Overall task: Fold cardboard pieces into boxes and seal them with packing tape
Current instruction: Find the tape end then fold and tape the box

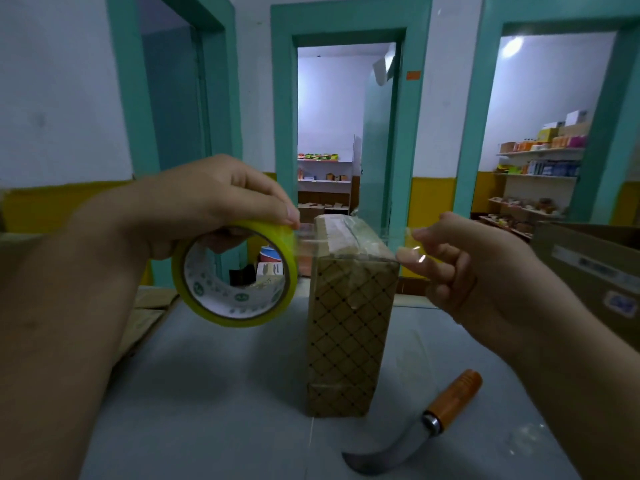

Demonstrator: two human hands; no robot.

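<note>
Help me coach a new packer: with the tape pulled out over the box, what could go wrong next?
1. The tape strip, stretched from the roll in the left hand to the pinching right hand, could twist or land crooked.
2. The tall box stands unheld, so pressing tape down may tip it.
3. The knife lies bare-bladed near the right forearm; a careless reach risks a cut.

Left of the box [349, 327], the left hand [207, 202] and its forearm [69, 289] are bare all the way up. Right of the box, the right hand [464, 271] and forearm [571, 358] are bare too. The nails [293, 213] are short.
</note>
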